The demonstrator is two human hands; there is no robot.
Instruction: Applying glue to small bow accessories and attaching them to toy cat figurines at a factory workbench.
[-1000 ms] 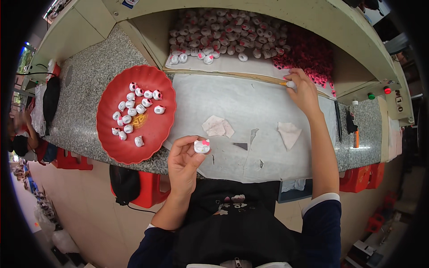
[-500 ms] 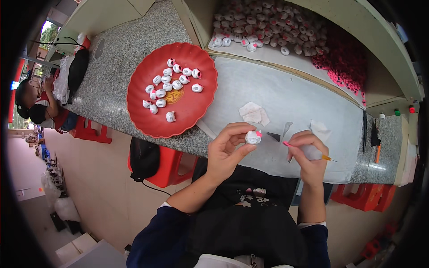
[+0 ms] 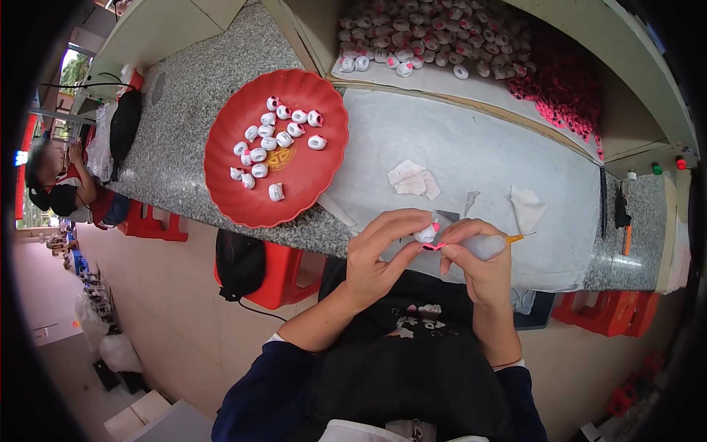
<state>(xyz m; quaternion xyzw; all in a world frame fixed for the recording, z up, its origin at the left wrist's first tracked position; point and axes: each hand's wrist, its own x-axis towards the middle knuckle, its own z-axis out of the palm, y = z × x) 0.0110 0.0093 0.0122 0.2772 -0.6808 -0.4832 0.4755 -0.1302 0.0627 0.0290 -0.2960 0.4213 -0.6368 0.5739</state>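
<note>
My left hand (image 3: 381,250) pinches a small white rounded piece with a pink spot (image 3: 426,233) between thumb and fingers, above the near edge of the worktop. Against its lower side lies a small pink part (image 3: 432,247), held at the thumb and fingertips of my right hand (image 3: 475,258). That hand also keeps a translucent squeeze bottle with an orange needle tip (image 3: 489,245) in its palm, the needle pointing right. Left of my hands, a red scalloped plate (image 3: 317,188) bears several similar white pieces (image 3: 284,139).
A pale sheet (image 3: 545,243) covers the worktop, with crumpled white cloths (image 3: 412,180) on it. Behind, a shelf holds heaps of white pieces (image 3: 442,33) and pink parts (image 3: 563,118). Red stools (image 3: 283,276) stand below. Another person (image 3: 74,184) sits far left.
My right hand has moved left, bringing the pink part against the white piece in my left hand. The bottle came along in my right hand. The view has shifted slightly.
</note>
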